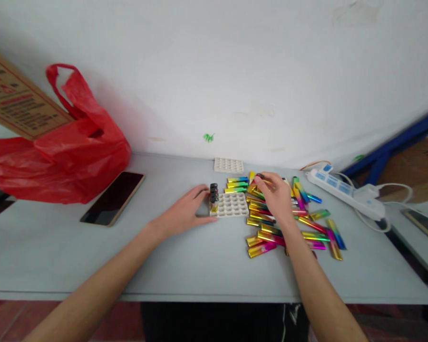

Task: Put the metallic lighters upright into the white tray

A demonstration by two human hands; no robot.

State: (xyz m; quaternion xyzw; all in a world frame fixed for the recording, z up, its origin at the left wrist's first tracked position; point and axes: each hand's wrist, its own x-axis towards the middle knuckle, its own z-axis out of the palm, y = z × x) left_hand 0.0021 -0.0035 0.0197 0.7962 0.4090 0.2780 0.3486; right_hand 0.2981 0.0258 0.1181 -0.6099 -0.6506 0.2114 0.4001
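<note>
A white tray with rows of round holes [231,205] lies on the grey table. Several lighters with black tops [214,194] stand upright in its left column. My left hand [188,209] is at the tray's left end, with fingers by the far corner and thumb along the near corner, bracketing it. Over the back of a loose pile of shiny lighters [271,230], my right hand [276,192] pinches one lighter [252,185], tilted, its dark top near the fingertips. The pile is coloured gold, green, blue and magenta, and my right hand and forearm hide part of it.
A second white holed tray [228,165] lies by the wall. To the left are a phone [113,198], a red plastic bag [82,156] and a cardboard box [19,97]. On the right sit a white power strip [345,192] with cables and a blue metal frame [395,142].
</note>
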